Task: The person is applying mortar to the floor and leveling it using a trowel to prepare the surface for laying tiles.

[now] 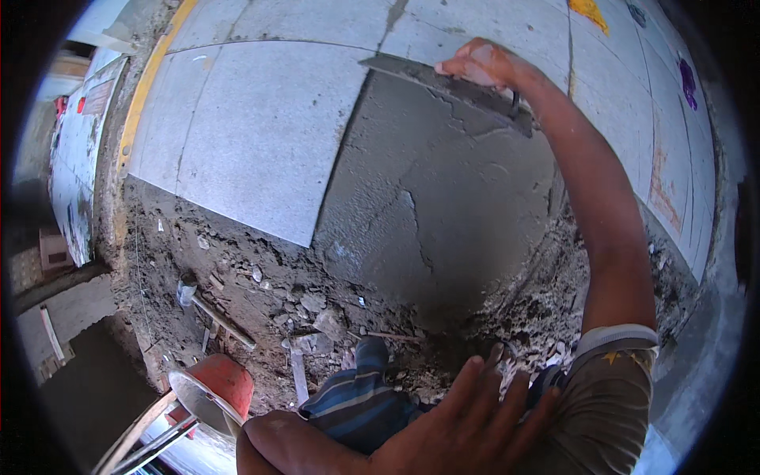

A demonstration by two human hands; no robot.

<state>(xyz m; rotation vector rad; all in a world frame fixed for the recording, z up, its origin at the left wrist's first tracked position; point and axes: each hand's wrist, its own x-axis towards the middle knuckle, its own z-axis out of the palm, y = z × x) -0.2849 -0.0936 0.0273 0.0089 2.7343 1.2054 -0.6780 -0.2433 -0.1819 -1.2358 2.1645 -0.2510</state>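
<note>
At the far edge of a patch of wet grey mortar (443, 174), my right hand (479, 63) is closed around the handle of a long flat plastering trowel (396, 70). The trowel's blade lies along the mortar's far edge, beside the neighbouring tiles. A large pale floor tile (261, 127) borders the mortar on the left. My left hand (467, 419) is close to me at the bottom, holding nothing, with its fingers stretched apart over my lap. Striped blue cloth (356, 388) shows on my leg.
Rubble and loose soil (317, 309) lie between me and the mortar. A hammer (218, 313) rests on the left, above a red bucket (226, 384). A long yellow straightedge (141, 95) runs along the tiles' left edge. Purple (686, 83) and yellow (590, 14) scraps lie on tiles at the right.
</note>
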